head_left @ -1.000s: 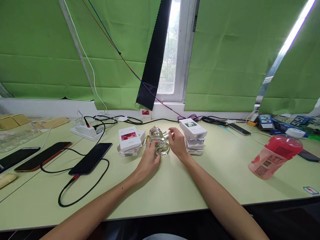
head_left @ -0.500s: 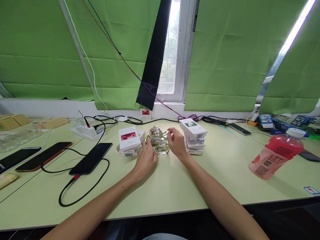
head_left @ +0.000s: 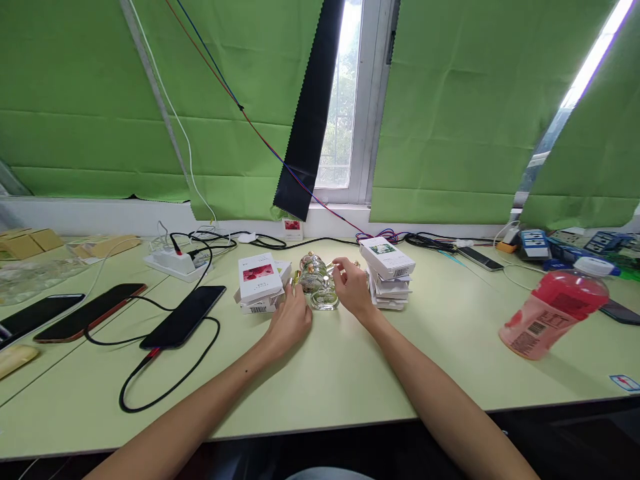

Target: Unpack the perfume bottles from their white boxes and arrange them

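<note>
Small clear glass bottles, like perfume bottles, stand grouped between my hands, with a low rounded one point(head_left: 325, 297) in front and an ornate one with a domed top point(head_left: 314, 275) behind it. My left hand point(head_left: 290, 319) rests on the table to their left, fingers curled beside a slim gold-coloured piece point(head_left: 297, 275); its grip is partly hidden. To the right, my right hand point(head_left: 354, 290) has thumb and fingers pinched together by the front bottle; whatever they hold is too small to make out. White picture boxes point(head_left: 259, 277) lie stacked by my left hand, and another box stack point(head_left: 387, 259) flanks my right.
Several phones, one a black phone point(head_left: 183, 317) on a cable, lie at left near a white power strip point(head_left: 175, 263). A pink drink bottle point(head_left: 553, 310) stands at right. Black cables point(head_left: 427, 241) run along the wall, with blue packets point(head_left: 533, 245) at far right.
My right hand has shifted very slightly at the fingertips, now closer over the front bottle. My left hand has drawn a little to the left. The boxes and bottles stay put.
</note>
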`<state>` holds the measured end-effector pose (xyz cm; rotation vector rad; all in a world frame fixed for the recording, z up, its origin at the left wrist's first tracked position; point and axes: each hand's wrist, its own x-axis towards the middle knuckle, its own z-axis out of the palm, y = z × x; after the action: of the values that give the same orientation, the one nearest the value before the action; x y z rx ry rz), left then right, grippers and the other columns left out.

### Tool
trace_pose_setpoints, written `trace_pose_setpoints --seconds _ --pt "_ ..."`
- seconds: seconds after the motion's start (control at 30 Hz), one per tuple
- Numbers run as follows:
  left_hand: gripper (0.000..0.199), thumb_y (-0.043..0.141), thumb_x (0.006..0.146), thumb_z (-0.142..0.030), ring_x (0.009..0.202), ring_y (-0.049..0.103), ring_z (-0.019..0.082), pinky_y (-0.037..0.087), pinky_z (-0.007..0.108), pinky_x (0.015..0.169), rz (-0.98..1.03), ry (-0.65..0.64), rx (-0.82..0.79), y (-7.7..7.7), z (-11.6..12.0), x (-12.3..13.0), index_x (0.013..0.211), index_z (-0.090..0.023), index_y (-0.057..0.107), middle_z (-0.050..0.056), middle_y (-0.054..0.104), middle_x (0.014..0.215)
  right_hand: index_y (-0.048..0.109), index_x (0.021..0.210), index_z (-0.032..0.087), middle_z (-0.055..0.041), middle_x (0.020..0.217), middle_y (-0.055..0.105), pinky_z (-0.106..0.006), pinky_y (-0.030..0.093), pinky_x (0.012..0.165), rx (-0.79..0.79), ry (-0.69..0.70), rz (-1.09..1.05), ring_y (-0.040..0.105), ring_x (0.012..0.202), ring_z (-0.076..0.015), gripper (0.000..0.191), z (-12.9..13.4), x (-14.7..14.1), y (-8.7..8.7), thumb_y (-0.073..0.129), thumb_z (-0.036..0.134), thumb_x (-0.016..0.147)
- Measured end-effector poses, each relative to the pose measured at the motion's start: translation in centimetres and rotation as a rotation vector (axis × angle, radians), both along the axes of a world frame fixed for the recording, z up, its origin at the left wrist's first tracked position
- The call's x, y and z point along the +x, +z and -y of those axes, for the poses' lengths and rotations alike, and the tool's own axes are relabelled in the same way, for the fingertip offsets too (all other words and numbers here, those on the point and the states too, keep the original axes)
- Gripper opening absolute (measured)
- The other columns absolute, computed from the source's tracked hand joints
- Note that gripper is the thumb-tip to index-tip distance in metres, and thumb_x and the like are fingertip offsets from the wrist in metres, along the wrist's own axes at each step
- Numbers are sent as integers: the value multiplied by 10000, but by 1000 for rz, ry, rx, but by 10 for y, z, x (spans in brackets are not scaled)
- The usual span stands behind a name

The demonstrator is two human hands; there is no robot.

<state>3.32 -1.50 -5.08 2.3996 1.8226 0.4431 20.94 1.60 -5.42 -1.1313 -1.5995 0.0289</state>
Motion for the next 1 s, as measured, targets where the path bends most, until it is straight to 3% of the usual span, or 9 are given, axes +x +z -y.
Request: trace_pose_setpoints --seconds 0.1,0.3,0.63,1.0 --pt "309 362 929 -186 963 667 325 531 470 815 -1 8 1 1 1 1 1220 -141 458 222 508 1302 619 1045 207 -28 845 686 -247 377 561 3 10 -7 539 556 -123 237 0 0 0 412 304 982" --pt "348 349 922 -170 907 680 302 530 456 793 -22 18 5 6 4 4 1253 -127 444 251 419 1424 614 1022 210 -26 844 690 -253 385 574 -2 8 1 536 552 -126 219 3 -1 2 420 298 972" --pt "302 358 912 -155 980 673 333 527 433 804 -44 13 -4 7 -1 1 1200 -143 449 178 598 1167 608 1020 210 -19 836 695 -247 374 569 -32 24 -4 514 543 -122 202 3 -2 2 429 288 967" --pt "346 342 901 -141 935 666 331 517 453 797 15 -2 52 3 0 1 1234 -121 435 205 564 1208 611 1006 207 -13 808 680 -248 372 576 -31 21 3 497 528 -120 198 4 -2 2 433 281 961"
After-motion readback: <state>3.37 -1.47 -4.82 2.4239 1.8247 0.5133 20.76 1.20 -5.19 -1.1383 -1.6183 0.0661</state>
